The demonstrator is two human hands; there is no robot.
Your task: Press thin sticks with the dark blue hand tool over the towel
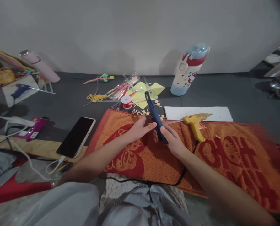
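Both of my hands hold a dark blue, slim object (156, 116), perhaps a phone seen edge-on, above the orange towel (163, 160). My left hand (142, 128) grips it from the left, thumb against its side and fingers partly hidden behind. On the right, my right hand (173, 139) holds its lower end. Small wooden pieces (142, 112) lie scattered just beyond the hands, beside a red spool (126, 102) and yellow paper (143, 94). A yellow glue gun (195, 124) rests on the towel to the right.
A white-screened-off strip of card (215, 112) lies behind the glue gun, near a bottle (189, 70). At left are a charging phone (76, 137), a purple power strip (34, 128), a pink flask (40, 66) and a blue glue gun (21, 90). A black cable crosses the towel.
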